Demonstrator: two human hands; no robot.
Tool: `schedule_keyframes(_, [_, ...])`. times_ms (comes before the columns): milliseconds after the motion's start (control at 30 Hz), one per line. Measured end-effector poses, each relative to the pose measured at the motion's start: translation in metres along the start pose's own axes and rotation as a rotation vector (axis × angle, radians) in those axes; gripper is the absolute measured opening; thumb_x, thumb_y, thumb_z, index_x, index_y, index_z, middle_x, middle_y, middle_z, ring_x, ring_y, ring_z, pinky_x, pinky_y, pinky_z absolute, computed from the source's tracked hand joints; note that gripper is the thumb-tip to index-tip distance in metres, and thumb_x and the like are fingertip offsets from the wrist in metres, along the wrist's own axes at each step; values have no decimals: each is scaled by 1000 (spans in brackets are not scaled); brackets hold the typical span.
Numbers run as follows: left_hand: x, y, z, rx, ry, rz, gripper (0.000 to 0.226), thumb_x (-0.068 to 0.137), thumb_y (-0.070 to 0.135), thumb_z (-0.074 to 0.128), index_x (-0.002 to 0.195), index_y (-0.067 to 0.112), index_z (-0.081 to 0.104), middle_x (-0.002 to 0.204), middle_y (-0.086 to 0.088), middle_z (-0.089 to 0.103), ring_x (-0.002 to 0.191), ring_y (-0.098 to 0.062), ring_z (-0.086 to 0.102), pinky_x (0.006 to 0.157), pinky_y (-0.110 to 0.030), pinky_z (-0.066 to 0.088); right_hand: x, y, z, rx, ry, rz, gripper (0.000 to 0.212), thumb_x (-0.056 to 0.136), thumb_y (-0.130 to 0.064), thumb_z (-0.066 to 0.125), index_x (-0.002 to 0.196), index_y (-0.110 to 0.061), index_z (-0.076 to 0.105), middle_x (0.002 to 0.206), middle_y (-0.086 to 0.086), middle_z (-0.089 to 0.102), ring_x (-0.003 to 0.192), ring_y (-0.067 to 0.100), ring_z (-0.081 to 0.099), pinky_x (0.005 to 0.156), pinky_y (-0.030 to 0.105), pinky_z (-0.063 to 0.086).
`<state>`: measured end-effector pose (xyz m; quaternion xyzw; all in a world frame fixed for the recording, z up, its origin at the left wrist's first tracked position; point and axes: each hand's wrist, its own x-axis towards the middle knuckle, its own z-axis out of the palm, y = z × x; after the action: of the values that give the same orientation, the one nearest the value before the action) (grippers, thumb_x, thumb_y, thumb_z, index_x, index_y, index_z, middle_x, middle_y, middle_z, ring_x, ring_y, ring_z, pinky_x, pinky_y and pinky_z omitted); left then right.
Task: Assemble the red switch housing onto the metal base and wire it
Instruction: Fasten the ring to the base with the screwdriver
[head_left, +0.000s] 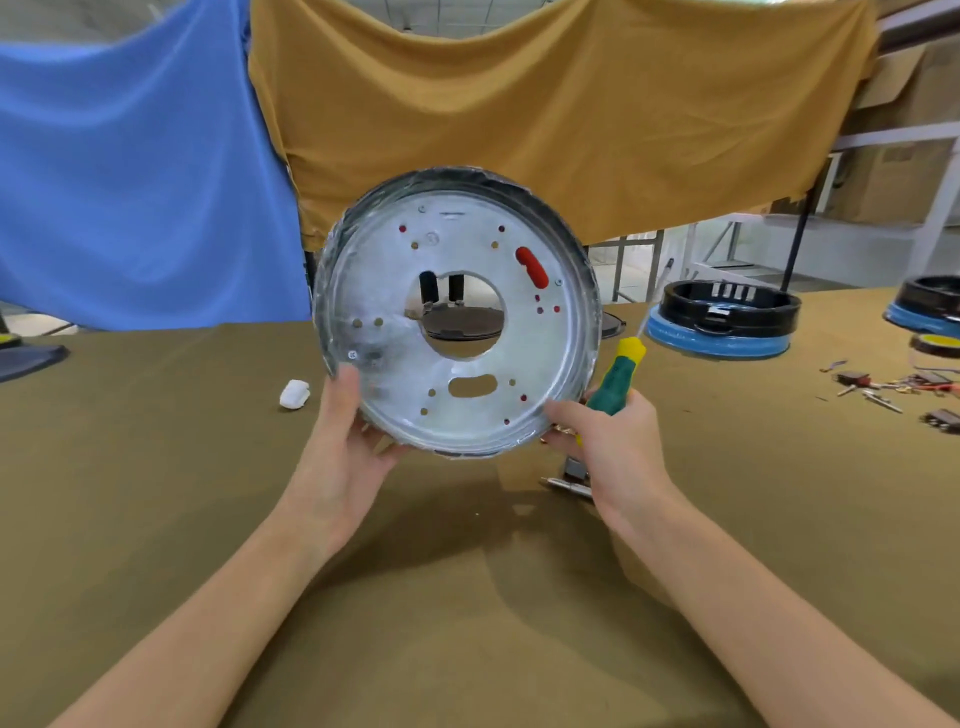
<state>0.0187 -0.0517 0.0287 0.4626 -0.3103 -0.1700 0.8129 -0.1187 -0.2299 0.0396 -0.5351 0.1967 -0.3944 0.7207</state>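
The round metal base (457, 312) is held upright above the table, its flat silver face toward me, with a large centre hole and several small holes. A red piece (531, 267) of the switch housing shows through a slot at its upper right; the rest is hidden behind the plate. My left hand (345, 441) grips the lower left rim. My right hand (605, 441) holds the lower right rim with thumb and fingers while also gripping a green and yellow screwdriver (618, 376).
The table has an olive cloth (467, 597). A small white part (294, 394) lies at left. Metal pieces (571, 480) lie under my right hand. Black and blue round units (724, 322) stand at right, with loose screws and parts (893, 387) beyond. Blue and mustard cloths hang behind.
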Motion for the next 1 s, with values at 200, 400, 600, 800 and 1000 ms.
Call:
schedule_keyframes(200, [-1,-3,9,-107,46,-65,70,92,75,23,143,36,51,142,6,59,134,-20,52,105,-41,38,-4,7,6,98,-23,-6,24,79,10,68,98,-2,60,99,16,72,83,23,74,64,26,59])
schedule_keyframes(400, [3,-1,12,-110,80,-15,70,95,75,20,143,35,51,140,2,60,131,-24,55,109,-57,40,-9,12,16,21,-47,-54,33,80,8,68,108,-7,60,100,8,74,87,23,74,67,31,61])
schedule_keyframes(600, [4,5,15,-121,59,25,64,99,68,23,144,32,51,143,2,58,132,-23,54,112,-60,36,-16,12,18,3,-44,-125,35,81,6,67,111,-9,59,104,10,71,91,26,72,66,34,62])
schedule_keyframes(800, [6,5,16,-112,89,-13,64,98,69,23,140,33,55,138,3,62,126,-22,59,99,-54,51,-18,11,19,13,-25,-143,33,83,5,67,110,-13,58,101,7,72,87,22,73,62,32,61])
schedule_keyframes(1000, [-1,-3,8,-236,47,-61,82,82,80,40,145,29,49,143,-1,58,131,-27,55,109,-53,41,-11,15,20,107,13,-10,32,85,5,68,113,-5,55,105,14,70,89,23,74,64,31,60])
